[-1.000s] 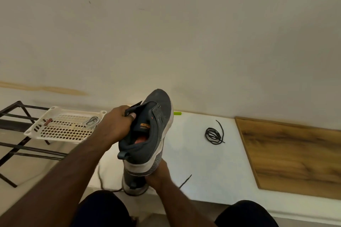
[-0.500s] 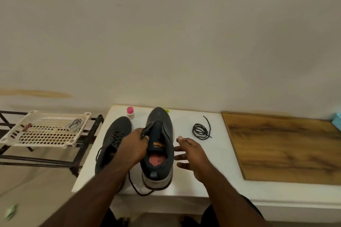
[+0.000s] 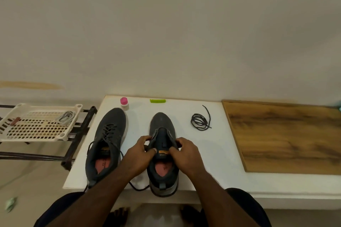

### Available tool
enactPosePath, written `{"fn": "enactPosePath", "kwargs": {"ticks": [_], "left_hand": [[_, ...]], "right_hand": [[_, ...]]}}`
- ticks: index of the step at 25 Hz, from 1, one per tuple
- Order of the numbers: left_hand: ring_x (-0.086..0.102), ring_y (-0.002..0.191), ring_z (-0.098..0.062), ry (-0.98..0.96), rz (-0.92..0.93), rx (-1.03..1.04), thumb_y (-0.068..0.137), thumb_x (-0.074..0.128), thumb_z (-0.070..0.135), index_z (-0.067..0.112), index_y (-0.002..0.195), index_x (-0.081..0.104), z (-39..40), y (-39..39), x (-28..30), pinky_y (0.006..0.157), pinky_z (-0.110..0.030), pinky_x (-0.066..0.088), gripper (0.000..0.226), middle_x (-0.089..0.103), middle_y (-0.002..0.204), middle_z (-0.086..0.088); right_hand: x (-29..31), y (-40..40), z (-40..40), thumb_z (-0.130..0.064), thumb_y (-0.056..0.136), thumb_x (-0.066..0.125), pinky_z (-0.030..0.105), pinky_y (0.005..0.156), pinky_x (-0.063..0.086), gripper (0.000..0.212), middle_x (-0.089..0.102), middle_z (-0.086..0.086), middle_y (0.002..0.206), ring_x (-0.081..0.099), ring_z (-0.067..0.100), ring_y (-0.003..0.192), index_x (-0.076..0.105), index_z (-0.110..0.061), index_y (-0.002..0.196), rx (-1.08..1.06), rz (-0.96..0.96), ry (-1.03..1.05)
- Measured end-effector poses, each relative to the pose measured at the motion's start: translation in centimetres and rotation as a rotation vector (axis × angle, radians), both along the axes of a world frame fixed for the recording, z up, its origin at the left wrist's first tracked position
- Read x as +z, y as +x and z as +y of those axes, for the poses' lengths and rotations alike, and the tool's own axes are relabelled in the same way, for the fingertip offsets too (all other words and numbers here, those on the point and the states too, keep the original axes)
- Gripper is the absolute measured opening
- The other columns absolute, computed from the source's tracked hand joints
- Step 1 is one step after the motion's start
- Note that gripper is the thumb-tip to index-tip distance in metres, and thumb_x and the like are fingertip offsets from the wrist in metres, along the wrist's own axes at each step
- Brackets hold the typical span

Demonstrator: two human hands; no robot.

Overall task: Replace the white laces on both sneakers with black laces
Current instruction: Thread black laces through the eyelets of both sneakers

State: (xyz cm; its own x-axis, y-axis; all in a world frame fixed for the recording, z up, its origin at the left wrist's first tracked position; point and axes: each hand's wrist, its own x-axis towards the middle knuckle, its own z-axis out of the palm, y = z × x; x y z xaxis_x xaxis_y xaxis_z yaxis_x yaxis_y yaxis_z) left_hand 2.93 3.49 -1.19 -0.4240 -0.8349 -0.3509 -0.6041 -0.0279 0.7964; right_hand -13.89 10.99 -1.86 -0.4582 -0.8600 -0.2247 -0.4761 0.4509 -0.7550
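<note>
Open tabletop (image 3: 184, 112) between sneaker (image 3: 160, 125), lace coil (image 3: 200, 122).

Dark grey sneakers (image 3: 161, 127) (red insoles), black lace (image 3: 200, 121), pink-capped bottle (image 3: 124, 103), cream tray (image 3: 36, 140)

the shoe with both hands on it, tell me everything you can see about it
The right shoe is a dark grey sneaker, seemingly knit fabric, with a lighter sole edge at the heel. It stands upright on the white table, toe to the wall, heel at the near edge. No lace shows in its eyelets. Inside lies a reddish insole; the tongue bears an orange label. The left hand and right hand grip its collar and tongue from either side.
</note>
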Motion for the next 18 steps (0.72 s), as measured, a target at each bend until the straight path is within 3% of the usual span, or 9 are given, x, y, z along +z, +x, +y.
{"fn": "enactPosePath", "kwargs": {"ticks": [3,6,8,11,13,15,18], "left_hand": [[0.068,0.084,-0.017,0.008,0.004,0.017,0.092,0.056,0.02,0.035,0.133,0.045,-0.5,0.0,-0.3,0.078,-0.044,0.06,0.044,0.065,0.094,0.004],[0.063,0.078,-0.006,-0.039,-0.031,-0.041,0.09,0.059,0.018,0.029,0.136,0.042,-0.6,-0.3,-0.7,0.064,-0.022,0.051,0.05,0.062,0.092,0.009],[0.061,0.087,-0.004,-0.081,-0.049,-0.102,0.086,0.066,0.022,0.025,0.141,0.038,-0.3,-0.5,-0.9,0.066,-0.014,0.047,0.062,0.063,0.106,0.008],[0.054,0.118,-0.014,-0.125,-0.037,-0.141,0.082,0.075,0.042,0.022,0.147,0.037,-0.2,-0.8,-1.2,0.097,-0.03,0.05,0.078,0.051,0.136,0.003],[0.053,0.122,-0.018,-0.152,-0.032,-0.069,0.087,0.067,0.053,0.023,0.143,0.044,-0.8,-1.1,-0.9,0.103,-0.039,0.048,0.068,0.05,0.137,0.002],[0.056,0.117,-0.018,-0.149,0.02,0.016,0.092,0.059,0.053,0.026,0.134,0.054,-1.6,-1.4,-0.5,0.101,-0.042,0.049,0.05,0.055,0.132,0.003],[0.061,0.108,-0.012,-0.078,0.197,0.037,0.099,0.052,0.045,0.026,0.122,0.063,-1.8,-1.7,-0.6,0.095,-0.039,0.052,0.033,0.064,0.115,0.009]], "right_hand": [[-0.3,-0.7,-0.1,-0.022,0.092,0.055,0.029,0.07,0.051,0.006,0.064,-0.003,0.084,0.059,0.013,0.076,0.06,-0.021,0.089,-0.063,-0.05,0.032],[-0.2,-0.4,-0.2,-0.021,0.092,0.056,0.029,0.074,0.052,0.013,0.066,-0.003,0.093,0.061,0.014,0.083,0.063,-0.019,0.103,-0.041,-0.022,0.017],[-0.1,0.1,-0.1,-0.022,0.09,0.061,0.027,0.078,0.053,0.026,0.066,-0.004,0.101,0.062,0.012,0.089,0.062,-0.019,0.116,-0.023,0.001,0.001],[-0.1,0.2,0.2,-0.046,0.091,0.065,0.028,0.084,0.053,0.034,0.065,-0.011,0.106,0.062,0.008,0.096,0.063,-0.026,0.118,-0.026,-0.075,-0.018],[0.3,-0.4,-0.1,-0.064,0.091,0.057,0.025,0.082,0.052,0.04,0.068,-0.014,0.103,0.063,0.005,0.096,0.067,-0.03,0.109,-0.052,-0.151,-0.034],[0.2,-2.1,-0.8,-0.059,0.094,0.055,0.025,0.082,0.05,0.037,0.07,-0.012,0.108,0.064,0.01,0.1,0.067,-0.028,0.111,-0.096,-0.1,-0.01],[-0.6,-5.4,-2.0,-0.033,0.098,0.06,0.034,0.107,0.041,0.044,0.059,0.004,0.14,0.055,0.022,0.129,0.056,-0.016,0.139,-0.105,0.107,0.115]]}}
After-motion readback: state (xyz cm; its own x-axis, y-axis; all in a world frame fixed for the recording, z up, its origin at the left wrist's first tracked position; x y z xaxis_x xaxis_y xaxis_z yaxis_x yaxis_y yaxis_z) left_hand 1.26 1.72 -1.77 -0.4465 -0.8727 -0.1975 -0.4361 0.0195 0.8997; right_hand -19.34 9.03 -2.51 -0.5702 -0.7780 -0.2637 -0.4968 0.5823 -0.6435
